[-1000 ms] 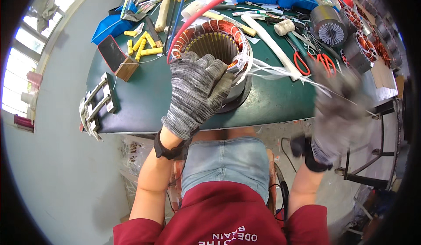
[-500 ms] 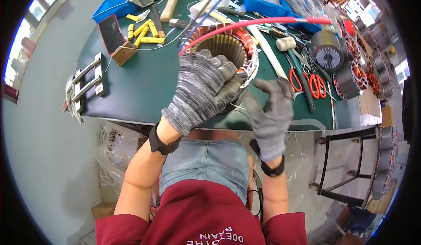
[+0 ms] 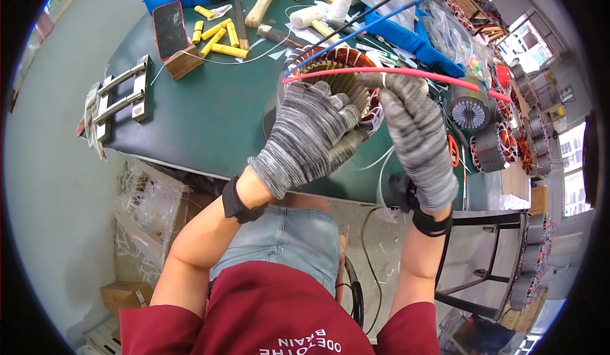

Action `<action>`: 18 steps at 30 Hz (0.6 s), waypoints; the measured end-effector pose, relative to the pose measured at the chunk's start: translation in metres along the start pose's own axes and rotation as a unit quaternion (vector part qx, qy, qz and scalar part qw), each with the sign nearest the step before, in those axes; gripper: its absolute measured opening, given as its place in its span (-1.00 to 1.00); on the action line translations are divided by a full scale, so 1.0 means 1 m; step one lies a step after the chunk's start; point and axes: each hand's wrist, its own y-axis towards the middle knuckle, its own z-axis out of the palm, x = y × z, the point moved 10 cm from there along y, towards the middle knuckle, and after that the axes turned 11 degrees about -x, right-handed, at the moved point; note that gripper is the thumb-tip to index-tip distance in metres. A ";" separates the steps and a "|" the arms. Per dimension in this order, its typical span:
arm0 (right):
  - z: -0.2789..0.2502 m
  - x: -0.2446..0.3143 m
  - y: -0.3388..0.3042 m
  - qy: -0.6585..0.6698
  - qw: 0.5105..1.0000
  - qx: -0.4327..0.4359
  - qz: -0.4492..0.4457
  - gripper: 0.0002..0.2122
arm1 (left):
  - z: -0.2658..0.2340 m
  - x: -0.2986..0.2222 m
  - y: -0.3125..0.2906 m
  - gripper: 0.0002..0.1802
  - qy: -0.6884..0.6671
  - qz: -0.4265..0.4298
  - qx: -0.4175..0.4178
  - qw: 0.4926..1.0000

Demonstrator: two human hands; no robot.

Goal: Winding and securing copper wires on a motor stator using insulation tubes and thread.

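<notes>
A motor stator (image 3: 346, 56) with copper windings and white lacing stands at the front of the green table, its slotted bore facing up. My left hand (image 3: 311, 132), in a grey knit glove, grips its near rim, fingers over the edge. My right hand (image 3: 419, 139), gloved alike, is at the right rim with fingers pressed together; what they pinch is hidden. A red sleeved lead (image 3: 432, 75) crosses over those fingers. Blue (image 3: 381, 19) and black leads stretch up to the right. A thin white cord (image 3: 383, 174) hangs below my right hand.
Left of the stator are a phone (image 3: 170, 29), a wooden block (image 3: 184, 62), yellow tubes (image 3: 229, 50) and a metal frame fixture (image 3: 121, 97). Beyond it lie a mallet (image 3: 306, 17) and a blue bin (image 3: 432, 47). More stators (image 3: 492, 150) stand at the right.
My right hand has gone from beside the stator up to its right rim, and its fingers have closed. My left hand still grips the rim. The view has shifted.
</notes>
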 end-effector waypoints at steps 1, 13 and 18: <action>0.002 -0.008 -0.003 -0.076 0.997 -0.002 0.024 -0.70 | 0.001 0.000 -0.001 -0.76 -0.012 -0.008 0.008 1.000; 0.061 -0.060 -0.104 0.435 0.769 -0.334 0.329 -0.83 | 0.029 -0.005 -0.005 -0.65 0.200 -0.005 0.143 0.969; 0.035 -0.031 -0.113 -0.126 0.905 -0.364 0.179 -0.70 | 0.030 -0.010 -0.016 -0.66 0.167 0.045 0.161 0.972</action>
